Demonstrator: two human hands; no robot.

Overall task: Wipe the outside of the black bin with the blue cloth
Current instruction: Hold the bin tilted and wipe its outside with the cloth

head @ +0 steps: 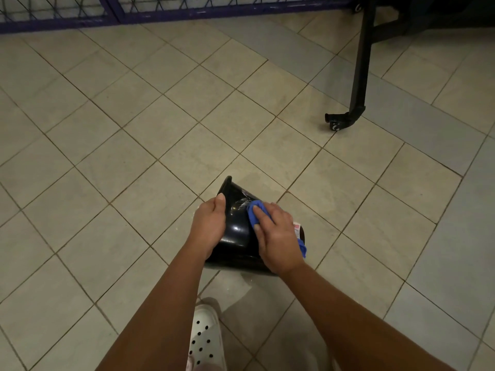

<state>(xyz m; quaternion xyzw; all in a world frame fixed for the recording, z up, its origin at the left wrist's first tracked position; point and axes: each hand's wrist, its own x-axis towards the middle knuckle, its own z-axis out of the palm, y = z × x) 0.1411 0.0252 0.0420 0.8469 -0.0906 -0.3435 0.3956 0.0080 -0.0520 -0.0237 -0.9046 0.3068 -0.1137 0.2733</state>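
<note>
Low in the middle of the frame, a glossy black bin (237, 231) lies tipped on the matte beige tiled floor (134, 129). The left hand (210, 226) grips its smooth curved side. The right hand (276, 236) presses a bunched blue cloth (257, 212) flat against the plastic wall. A white perforated clog (205, 338) shows below.

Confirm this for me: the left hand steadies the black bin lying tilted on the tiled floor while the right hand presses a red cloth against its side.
Not quite: the cloth is blue, not red, as the head view shows. The rest holds: the left hand steadies the black bin on the tiled floor while the right hand presses the cloth to its side.
</note>
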